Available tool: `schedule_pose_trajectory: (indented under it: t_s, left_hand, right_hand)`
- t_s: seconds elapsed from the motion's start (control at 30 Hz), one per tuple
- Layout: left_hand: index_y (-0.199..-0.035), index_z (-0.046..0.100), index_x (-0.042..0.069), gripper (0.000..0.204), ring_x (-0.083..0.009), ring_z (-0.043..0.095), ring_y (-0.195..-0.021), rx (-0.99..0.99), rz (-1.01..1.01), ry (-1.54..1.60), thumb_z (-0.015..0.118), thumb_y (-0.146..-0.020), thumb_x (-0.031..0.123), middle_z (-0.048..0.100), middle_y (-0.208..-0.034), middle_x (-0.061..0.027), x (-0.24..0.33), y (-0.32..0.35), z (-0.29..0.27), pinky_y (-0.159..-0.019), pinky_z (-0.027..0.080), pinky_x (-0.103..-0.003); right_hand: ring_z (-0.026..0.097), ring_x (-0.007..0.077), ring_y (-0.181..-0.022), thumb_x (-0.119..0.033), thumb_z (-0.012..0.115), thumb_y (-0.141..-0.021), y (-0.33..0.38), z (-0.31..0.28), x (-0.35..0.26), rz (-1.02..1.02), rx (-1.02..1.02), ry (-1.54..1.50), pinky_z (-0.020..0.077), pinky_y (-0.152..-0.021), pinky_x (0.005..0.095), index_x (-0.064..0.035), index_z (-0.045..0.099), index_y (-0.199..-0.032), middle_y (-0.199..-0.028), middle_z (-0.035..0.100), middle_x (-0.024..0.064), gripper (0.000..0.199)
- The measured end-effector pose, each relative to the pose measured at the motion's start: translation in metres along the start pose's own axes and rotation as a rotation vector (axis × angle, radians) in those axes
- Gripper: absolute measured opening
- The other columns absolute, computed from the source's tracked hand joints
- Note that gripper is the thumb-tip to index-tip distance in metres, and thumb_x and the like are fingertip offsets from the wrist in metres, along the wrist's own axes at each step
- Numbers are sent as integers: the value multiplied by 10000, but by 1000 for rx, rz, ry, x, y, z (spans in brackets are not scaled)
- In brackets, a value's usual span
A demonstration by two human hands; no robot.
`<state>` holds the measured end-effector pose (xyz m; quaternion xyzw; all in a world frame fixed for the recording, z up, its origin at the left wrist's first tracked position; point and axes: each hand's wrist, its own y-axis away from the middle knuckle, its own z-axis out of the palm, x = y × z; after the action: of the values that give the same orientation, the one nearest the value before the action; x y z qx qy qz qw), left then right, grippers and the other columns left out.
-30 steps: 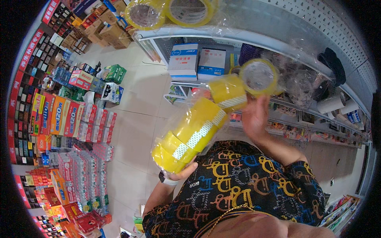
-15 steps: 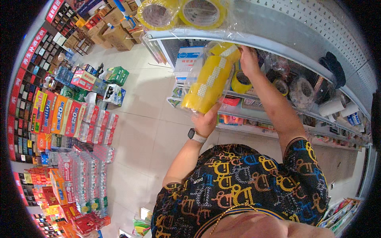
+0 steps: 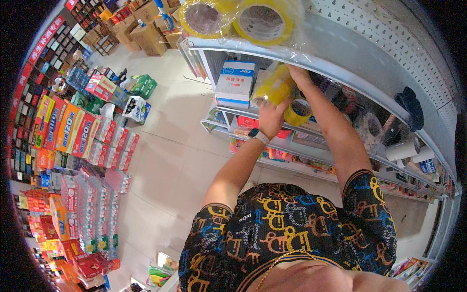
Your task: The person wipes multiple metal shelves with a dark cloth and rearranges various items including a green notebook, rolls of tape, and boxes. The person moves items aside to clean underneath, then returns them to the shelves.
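Well left of my fingers, stacked cartons [image 3: 73,127] in red and orange line the floor [image 3: 170,146], too many to count, with two green boxes [image 3: 143,85] nearer the shelf. Just left of my left hand stands one white and blue box [image 3: 235,83] on the shelf [image 3: 335,68].

My left hand [image 3: 270,117], with one dark watch [image 3: 258,136] on its wrist, has its fingers curled up against the lower end of one yellow pack of tape rolls [image 3: 275,87], gripping it from below. My right hand [image 3: 299,76] is closed over the pack's upper end, fingers wrapped round the wrapping. So the pack sits between my two hands, pushed in under the top shelf, just right of the white and blue box. Just below my right fingers lies one single yellow tape roll [image 3: 297,112] on the shelf board, touching or nearly touching my left fingertips; I cannot tell which.

Above my fingers, on the top shelf, lie two big yellow tape rolls [image 3: 233,18] in clear wrap. Far right of my fingers hangs one dark cap [image 3: 411,104].

Half a second ago the pack stood long and tilted in front of the shelf; now it has gone deeper in and shows shorter. A second ago I held it low near my chest.
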<state>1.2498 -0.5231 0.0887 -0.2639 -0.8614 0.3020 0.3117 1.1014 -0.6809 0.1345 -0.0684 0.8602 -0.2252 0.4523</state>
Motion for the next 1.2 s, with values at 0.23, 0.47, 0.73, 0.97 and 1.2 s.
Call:
schedule_pose_trajectory:
  t_s: [0.23,0.47,0.73,0.97,1.2]
  left_hand:
    - [-1311,509,203,483,-380,559,-1003,-246,-60,-10,561,-841,104,617,-1067,-192,2,-14,5,-952,348,-539]
    - [-1382,421,143,601,-444,492,-1069,51,-164,122,629,-821,83,553,-1186,-235,-29,20,6,-989,328,-560]
    - [-1466,285,84,757,-425,509,-1053,15,-340,201,669,-814,94,551,-1146,-257,-2,21,-21,-939,396,-484]
    - [-1465,283,60,802,-399,531,-1032,139,-424,275,689,-775,6,559,-1131,-246,-2,36,-21,-883,441,-453]
    - [-1468,265,76,804,-237,557,-884,185,-575,383,684,-791,-34,537,-999,-124,8,46,-29,-800,476,-330]
  right_hand:
    - [516,315,-1184,-346,664,-870,-16,-3,13,-190,-143,154,363,-1039,410,-49,597,-1208,-1241,594,157,455]
    - [431,364,-1274,-314,635,-880,-8,14,-31,-93,-282,426,294,-1095,443,-56,538,-1282,-1340,509,198,488]
    - [435,390,-1274,-274,637,-864,-7,28,-9,-203,-231,453,320,-1083,453,-89,481,-1338,-1351,492,208,532]
    - [587,320,-1076,-165,612,-893,56,-16,-45,-174,-153,104,438,-941,385,-80,622,-1121,-1129,638,132,243]
    - [638,309,-858,-95,623,-878,131,-36,-46,-155,-15,-79,503,-789,380,-99,649,-1066,-1039,666,119,190]
